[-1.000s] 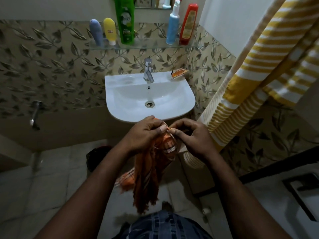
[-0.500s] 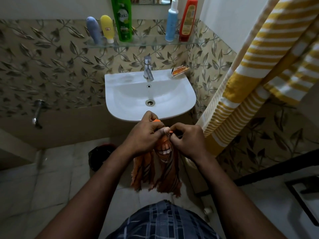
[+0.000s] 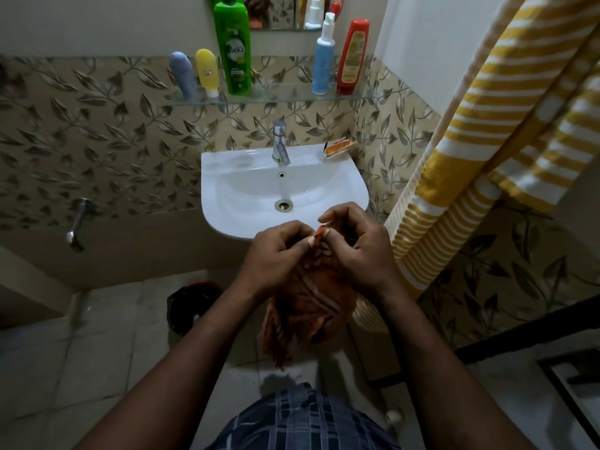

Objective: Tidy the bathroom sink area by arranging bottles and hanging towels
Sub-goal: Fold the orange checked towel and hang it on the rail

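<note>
Half-hidden towel hangs between left hand, right hand.

sink basin open ahead, yellow striped towel crowding right, bottle-lined glass shelf above tap

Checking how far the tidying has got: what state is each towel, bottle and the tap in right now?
Orange towel: bunched, gripped by left hand and right hand, hanging down.
Yellow striped towel: hanging at right.
Green bottle: upright on glass shelf.
Blue tube: standing, tilted.
Yellow tube: standing cap-down.
Spray bottle: upright.
Red bottle: standing on shelf.
Tap: no water running.
</note>
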